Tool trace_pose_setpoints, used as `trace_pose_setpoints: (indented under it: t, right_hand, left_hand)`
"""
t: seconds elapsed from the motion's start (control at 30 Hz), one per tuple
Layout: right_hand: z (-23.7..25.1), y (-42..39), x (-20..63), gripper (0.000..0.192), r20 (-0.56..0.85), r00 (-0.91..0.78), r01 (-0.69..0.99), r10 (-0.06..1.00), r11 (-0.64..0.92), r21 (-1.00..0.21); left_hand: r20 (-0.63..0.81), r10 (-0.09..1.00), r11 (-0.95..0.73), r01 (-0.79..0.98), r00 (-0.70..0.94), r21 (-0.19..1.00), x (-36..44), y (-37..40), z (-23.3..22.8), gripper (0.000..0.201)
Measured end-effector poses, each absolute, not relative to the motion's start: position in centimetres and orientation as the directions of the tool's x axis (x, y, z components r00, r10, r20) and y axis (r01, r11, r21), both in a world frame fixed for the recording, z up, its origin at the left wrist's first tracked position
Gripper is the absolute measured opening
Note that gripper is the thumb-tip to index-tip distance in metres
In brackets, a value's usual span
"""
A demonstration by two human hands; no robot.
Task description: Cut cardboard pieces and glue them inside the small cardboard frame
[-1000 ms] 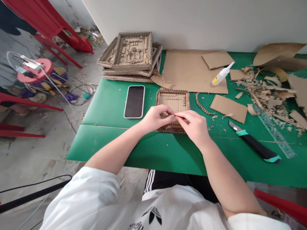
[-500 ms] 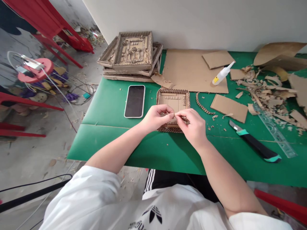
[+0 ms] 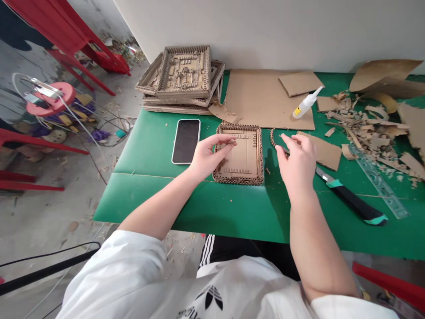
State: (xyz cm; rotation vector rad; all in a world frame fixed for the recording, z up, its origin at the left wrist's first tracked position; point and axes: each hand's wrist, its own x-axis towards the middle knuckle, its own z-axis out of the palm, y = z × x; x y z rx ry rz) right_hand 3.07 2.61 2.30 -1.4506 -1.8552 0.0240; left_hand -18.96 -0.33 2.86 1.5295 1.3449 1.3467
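The left hand (image 3: pixel 208 156) covers the left rim of the small cardboard frame (image 3: pixel 239 155); whether its fingers (image 3: pixel 229 141) pinch a scrap is too small to tell. The right hand (image 3: pixel 296 163) hides the near end of the corrugated strip (image 3: pixel 273 136) and part of a cardboard piece (image 3: pixel 327 153). The utility knife (image 3: pixel 353 200) blade tip disappears behind that hand. The tabletop (image 3: pixel 159 195) and cardboard scraps (image 3: pixel 413 122) are cut off at the right edge.
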Motion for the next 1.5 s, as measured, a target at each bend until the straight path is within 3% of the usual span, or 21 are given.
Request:
trace_pose_setpoints:
  t: [0.2, 0.3, 0.53, 0.7, 0.87, 1.0, 1.27, 1.5]
  right_hand:
    - [3.1, 0.0, -0.6, 0.023, 0.618, -0.354, 0.555, 0.702, 0.689, -0.466]
    - [2.9, -0.8, -1.7, 0.016, 0.609, -0.376, 0.522, 0.698, 0.703, -0.483]
    - [2.5, -0.6, -1.3, 0.014, 0.671, -0.305, 0.536, 0.676, 0.704, -0.466]
    - [1.4, -0.5, -2.4, 0.019, 0.614, -0.396, 0.547, 0.683, 0.712, -0.440]
    - [0.6, -0.5, -3.9, 0.024, 0.454, -0.527, 0.609, 0.718, 0.692, -0.388]
    - [0.5, -0.6, -4.2, 0.025, 0.338, -0.594, 0.635, 0.730, 0.684, -0.359]
    - [0.2, -0.8, -4.2, 0.022, 0.315, -0.614, 0.627, 0.724, 0.690, -0.363]
    - [0.4, -1.0, -3.9, 0.025, 0.289, -0.628, 0.600, 0.722, 0.686, -0.411]
  left_hand:
    - [0.324, 0.945, -0.310, 0.425, 0.041, 0.850, -18.3, -1.1, 2.1, 0.033]
    - [0.368, 0.921, -0.383, 0.492, 0.132, 0.782, -18.3, -1.2, 1.9, 0.032]
    - [0.503, 0.816, -0.535, 0.701, 0.283, 0.473, -20.2, 0.5, 1.9, 0.015]
    - [0.470, 0.854, -0.416, 0.838, 0.225, 0.353, -21.0, 1.6, 1.3, 0.016]
    - [0.332, 0.903, -0.380, 0.868, 0.274, 0.319, -21.0, 2.0, 0.5, 0.025]
    - [0.305, 0.897, -0.404, 0.872, 0.318, 0.278, -21.1, 1.8, 0.4, 0.029]
    - [0.331, 0.898, -0.381, 0.889, 0.291, 0.252, -21.0, 1.6, 0.3, 0.025]
    - [0.283, 0.920, -0.355, 0.882, 0.271, 0.311, -20.9, 1.5, 0.3, 0.024]
